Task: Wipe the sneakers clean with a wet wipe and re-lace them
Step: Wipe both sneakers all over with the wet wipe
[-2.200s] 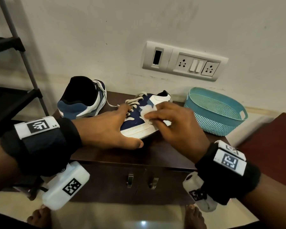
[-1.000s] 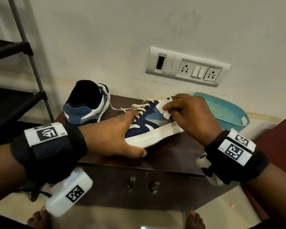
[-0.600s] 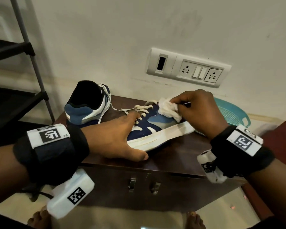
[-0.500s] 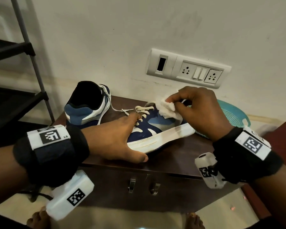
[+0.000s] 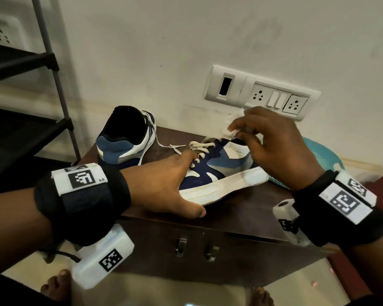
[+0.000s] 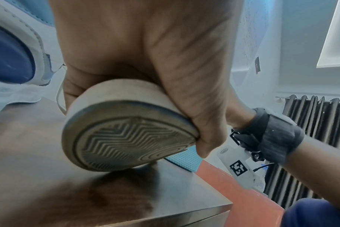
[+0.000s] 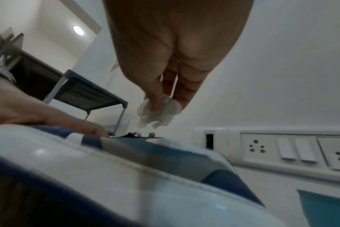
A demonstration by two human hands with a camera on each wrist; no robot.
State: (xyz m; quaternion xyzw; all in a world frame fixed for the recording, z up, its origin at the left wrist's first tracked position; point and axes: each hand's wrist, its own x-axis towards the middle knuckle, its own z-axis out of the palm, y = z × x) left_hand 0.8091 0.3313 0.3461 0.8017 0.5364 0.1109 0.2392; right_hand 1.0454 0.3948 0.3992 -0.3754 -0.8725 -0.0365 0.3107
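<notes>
The left hand [image 5: 168, 184] grips the toe of the tilted sneaker [image 5: 217, 173], its long axis running toe-to-heel rightward, while the right hand [image 5: 272, 146] pinches the wipe [image 7: 157, 112] seemingly just above the sneaker's heel collar, nearer it.

My head view looks down and forward over the desk [image 5: 241, 215] toward the wall. My left wrist view sits close under the sneaker's [image 6: 126, 138] sole, facing right. My right wrist view looks low along its side; both share it.
</notes>
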